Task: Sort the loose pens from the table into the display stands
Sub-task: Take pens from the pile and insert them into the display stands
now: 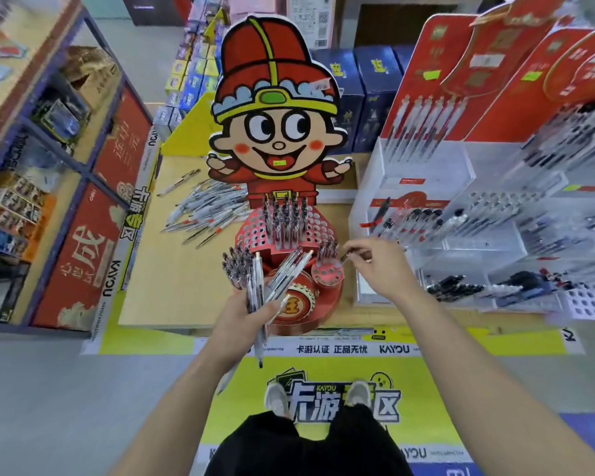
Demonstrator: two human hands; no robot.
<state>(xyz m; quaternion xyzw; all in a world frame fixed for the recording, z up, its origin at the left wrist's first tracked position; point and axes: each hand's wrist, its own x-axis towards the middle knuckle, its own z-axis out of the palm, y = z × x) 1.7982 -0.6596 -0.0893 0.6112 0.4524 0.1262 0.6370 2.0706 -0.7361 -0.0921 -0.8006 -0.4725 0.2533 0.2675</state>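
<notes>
From where I stand, the person leans over a pale wooden table (172,286). On it stands a red cardboard display stand (323,314) pierced with round holes and backed by a big cartoon figure in a red cap (275,132).

The left hand (244,321) is curled round a fanned bundle of clear-barrelled pens (282,273). It holds them just in front of the stand, tips splaying up and to the right, with one pen hanging down past the wrist.

The right hand (383,269) pinches a single dark-tipped pen (349,254) between thumb and fingertips. That pen sits just beside the small round red holder (327,274) at the stand's right. The holder carries a cluster of pens along its back edge, and its front holes are bare.

A matching round holder on the left (236,262) is packed with pens. The upper tier of holes (255,235) has a block of pens upright in its middle.

The heap of loose clear pens with red and black ends (207,211) lies on the table behind and to the left of the stand, well apart from both hands. Clear acrylic display racks (426,166) stocked with dark pens stand to the right.
</notes>
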